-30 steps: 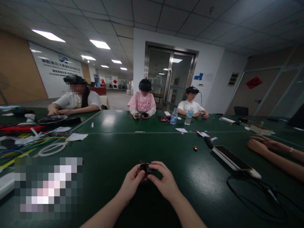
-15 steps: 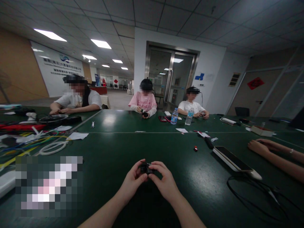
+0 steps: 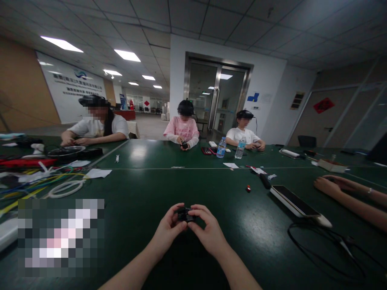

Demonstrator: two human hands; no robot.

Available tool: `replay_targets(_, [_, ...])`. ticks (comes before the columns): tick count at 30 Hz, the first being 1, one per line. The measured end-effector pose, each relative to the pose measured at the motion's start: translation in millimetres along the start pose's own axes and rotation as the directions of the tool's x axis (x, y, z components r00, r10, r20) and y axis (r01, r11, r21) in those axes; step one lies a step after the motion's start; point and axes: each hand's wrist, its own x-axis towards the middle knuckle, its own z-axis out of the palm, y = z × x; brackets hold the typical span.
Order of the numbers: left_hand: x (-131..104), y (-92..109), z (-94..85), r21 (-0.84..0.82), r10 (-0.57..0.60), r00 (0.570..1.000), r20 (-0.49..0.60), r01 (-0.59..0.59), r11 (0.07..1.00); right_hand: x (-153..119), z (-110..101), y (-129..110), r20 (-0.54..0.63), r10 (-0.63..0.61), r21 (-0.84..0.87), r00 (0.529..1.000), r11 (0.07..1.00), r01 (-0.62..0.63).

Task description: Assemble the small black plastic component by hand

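Observation:
Between my two hands is a small black object (image 3: pixel 185 215), dark and blocky, too small to tell its kind. My left hand (image 3: pixel 169 226) grips its left side, with the thumb below and the fingers curled behind. On the opposite side my right hand (image 3: pixel 208 226) pinches it between thumb and fingertips. Both thumbs nearly meet at its near edge. The object is held just above the green table (image 3: pixel 145 201), and the fingers cover much of it.
Cables (image 3: pixel 66 188) and papers crowd the left. To the right lie a small red item (image 3: pixel 248 188), a phone-like device (image 3: pixel 298 203) and a black cord (image 3: pixel 305 253). Water bottles (image 3: pixel 240 148) stand farther back. Several people sit around; another person's hands (image 3: pixel 329 185) rest at right.
My hands stay almost in place around the black object, with only slight finger movement. The whole view has shifted a little.

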Motion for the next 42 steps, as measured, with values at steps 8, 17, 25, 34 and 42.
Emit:
replay_targets(8, [2,-5,-3.4,0.047,0.025,1.0,-0.006,-0.025,0.999,0,0,0,0.011,0.0,0.006,1.0,1.0,0.0])
replay_targets(17, [2,-4,-0.6,0.019,0.027,1.0,0.006,-0.027,0.999,0,1,2,0.008,-0.009,-0.002,1.0,1.0,0.009])
replay_targets(25, [1,-1,2.5,0.043,0.028,1.0,-0.008,-0.027,0.999,1,1,2,0.007,0.004,-0.012,1.0,1.0,-0.004])
replay_targets(34, [0,1,4.7,0.03,0.018,1.0,-0.014,-0.017,0.999,0,-1,2,-0.047,-0.01,-0.01,0.999,1.0,0.009])
replay_targets(42, [0,2,2.8,0.046,-0.006,1.0,-0.008,0.007,0.999,4,-11,6,-0.134,0.027,0.022,0.991,0.999,-0.024])
